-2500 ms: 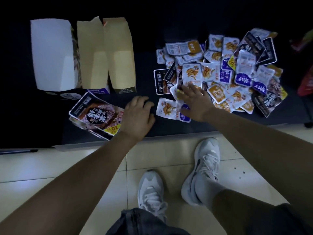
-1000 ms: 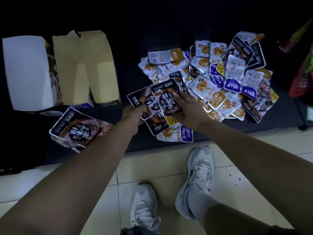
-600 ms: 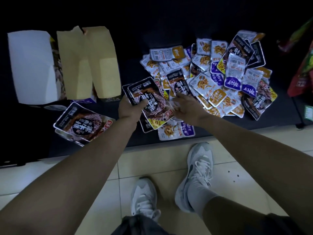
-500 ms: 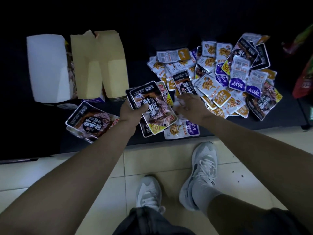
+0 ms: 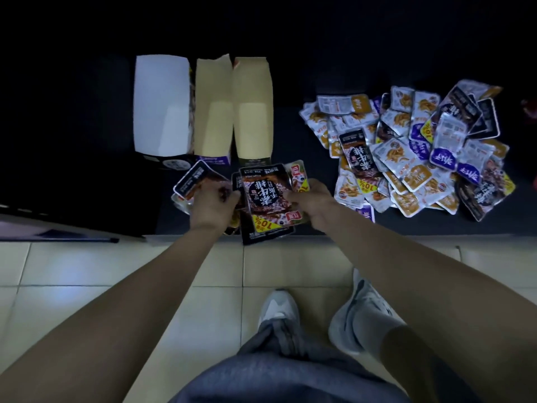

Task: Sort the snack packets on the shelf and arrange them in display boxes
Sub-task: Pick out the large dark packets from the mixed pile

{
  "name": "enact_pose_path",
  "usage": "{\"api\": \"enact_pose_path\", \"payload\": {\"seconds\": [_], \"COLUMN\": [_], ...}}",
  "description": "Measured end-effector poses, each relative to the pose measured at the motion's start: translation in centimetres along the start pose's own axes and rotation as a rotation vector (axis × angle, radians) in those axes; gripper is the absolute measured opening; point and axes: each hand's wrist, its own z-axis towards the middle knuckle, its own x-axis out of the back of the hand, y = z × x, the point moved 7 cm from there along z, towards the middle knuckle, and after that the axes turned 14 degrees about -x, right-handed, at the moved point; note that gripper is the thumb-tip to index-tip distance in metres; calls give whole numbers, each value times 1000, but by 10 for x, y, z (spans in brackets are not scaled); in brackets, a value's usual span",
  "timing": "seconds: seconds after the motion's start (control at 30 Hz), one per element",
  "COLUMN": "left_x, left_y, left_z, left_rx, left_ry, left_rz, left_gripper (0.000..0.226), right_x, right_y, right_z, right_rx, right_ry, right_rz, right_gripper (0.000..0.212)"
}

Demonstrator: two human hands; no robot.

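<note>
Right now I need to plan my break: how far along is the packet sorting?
Early. Done: a few dark packets lie stacked by the boxes. In hand: the left hand and right hand both hold a bunch of dark packets. Left: the big mixed pile on the shelf is unsorted, and the two tan boxes show no packets inside.

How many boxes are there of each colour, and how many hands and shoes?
White display box: 1
Tan display boxes: 2
Hands, left hand and right hand, both holding the dark snack packets: 2
Shoes: 2
Total: 7
</note>
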Motion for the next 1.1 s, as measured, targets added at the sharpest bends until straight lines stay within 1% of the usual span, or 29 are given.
{"api": "enact_pose_path", "payload": {"seconds": [0.03,0.1,0.13,0.17,0.23,0.3,0.37,0.43,0.5,0.53,0.63,0.7,0.73,0.8,0.83,0.87,0.9,0.93,0.97,1.03,1.1], "left_x": [12,34,42,45,38,21,7,-2,-6,-7,-14,-18,-22,-36,-46,-57,-69,-81,-94,-120,-142], "left_y": [-2,-2,1,5,8,2,-6,-12,-13,-10,5,20,28,47,56,65,74,82,89,102,114], "left_z": [-1,-7,-10,-13,-15,-16,-17,-15,-11,-9,-3,3,7,12,14,16,18,20,23,27,30], "left_rx": [-40,-149,-240,-343,-519,-593,-596,-584,-578,-578,-581,-603,-624,-689,-722,-748,-763,-761,-742,-674,-584], "left_ry": [62,184,220,212,80,-117,-252,-314,-310,-295,-243,-184,-162,-150,-159,-175,-198,-224,-256,-316,-356], "left_rz": [82,166,215,263,317,356,420,509,598,628,685,674,667,623,574,521,473,429,384,294,205], "left_gripper": [30,30,29,29,30,42,51,54,57,55,40,32,29,25,23,22,23,23,22,24,29], "right_x": [-12,-40,-53,-66,-84,-96,-96,-87,-71,-61,-25,6,25,64,83,101,113,122,127,130,131], "right_y": [3,8,9,10,9,8,5,-2,-12,-19,-38,-50,-54,-56,-52,-44,-35,-27,-20,-19,-21], "right_z": [1,5,5,5,8,11,12,12,7,4,-4,0,3,13,19,27,32,37,38,34,30], "right_rx": [-15,-32,-42,-52,-58,-51,-29,56,167,235,466,569,593,566,497,414,346,319,344,498,635], "right_ry": [-18,-70,-91,-96,-95,-108,-97,-51,7,37,169,294,379,572,638,667,659,627,588,524,387], "right_rz": [13,-14,-46,-68,-69,-99,-157,-254,-380,-453,-683,-815,-901,-1119,-1236,-1344,-1435,-1508,-1551,-1593,-1532], "right_gripper": [16,18,14,11,16,17,20,24,34,40,44,45,48,59,66,72,76,78,78,76,69]}}
